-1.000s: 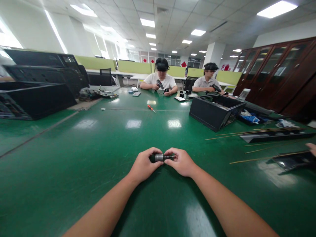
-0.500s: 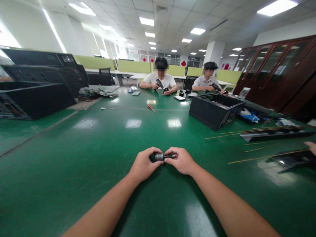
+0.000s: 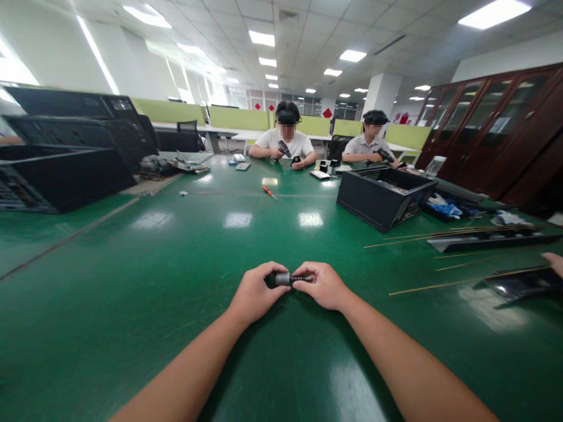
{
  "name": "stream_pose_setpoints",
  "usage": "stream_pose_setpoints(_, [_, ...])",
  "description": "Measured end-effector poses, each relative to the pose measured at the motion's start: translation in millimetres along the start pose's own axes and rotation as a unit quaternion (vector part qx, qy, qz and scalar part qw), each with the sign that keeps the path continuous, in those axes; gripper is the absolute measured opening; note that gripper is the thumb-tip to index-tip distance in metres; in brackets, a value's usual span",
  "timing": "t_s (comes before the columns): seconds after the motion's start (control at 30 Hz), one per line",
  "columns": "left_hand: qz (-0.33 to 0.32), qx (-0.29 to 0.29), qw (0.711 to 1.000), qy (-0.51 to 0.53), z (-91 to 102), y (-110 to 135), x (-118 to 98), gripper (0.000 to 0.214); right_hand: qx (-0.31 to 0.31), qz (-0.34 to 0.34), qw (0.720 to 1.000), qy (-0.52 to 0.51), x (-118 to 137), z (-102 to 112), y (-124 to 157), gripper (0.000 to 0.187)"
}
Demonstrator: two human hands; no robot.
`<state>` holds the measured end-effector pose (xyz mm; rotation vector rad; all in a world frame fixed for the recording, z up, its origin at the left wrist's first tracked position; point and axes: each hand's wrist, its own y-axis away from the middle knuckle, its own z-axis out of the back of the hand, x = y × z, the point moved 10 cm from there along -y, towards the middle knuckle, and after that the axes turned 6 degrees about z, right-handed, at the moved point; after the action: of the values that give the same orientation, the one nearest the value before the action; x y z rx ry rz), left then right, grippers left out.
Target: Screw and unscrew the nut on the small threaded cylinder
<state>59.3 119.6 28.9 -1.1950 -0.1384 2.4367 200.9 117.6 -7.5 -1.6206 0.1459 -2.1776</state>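
Thumb and fingers of my left hand (image 3: 254, 293) are closed round the grey cylindrical body of a small motor (image 3: 282, 279). From the motor's right end a thin dark ringed shaft (image 3: 301, 278) sticks out, with a brassy tip. My right hand (image 3: 325, 285) pinches this shaft between thumb and fingers. The part lies level, just over the green table (image 3: 176, 328), with both hands close together. Fingers cover some of the motor and shaft, so its exact make is hard to see.
An orange screwdriver (image 3: 268, 191) lies farther off. Black computer cases (image 3: 387, 199) stand right and left. Thin sticks (image 3: 422, 288) and black metal channels (image 3: 497, 237) are at right, near another person's hand (image 3: 553, 262). Two people with drills (image 3: 285, 149) sit opposite.
My hands and the motor stay nearly still. At the right, the nearest thin stick by the other person's hand has slid left.
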Motion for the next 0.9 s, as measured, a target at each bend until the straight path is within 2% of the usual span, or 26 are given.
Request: stream_pose_setpoints(0.9, [0.004,-0.018,1.000,-0.004,4.3,-0.3,-1.4,0.022,-0.018,-0.023,0.998,-0.056,0.1,1.2,-0.2,0.015])
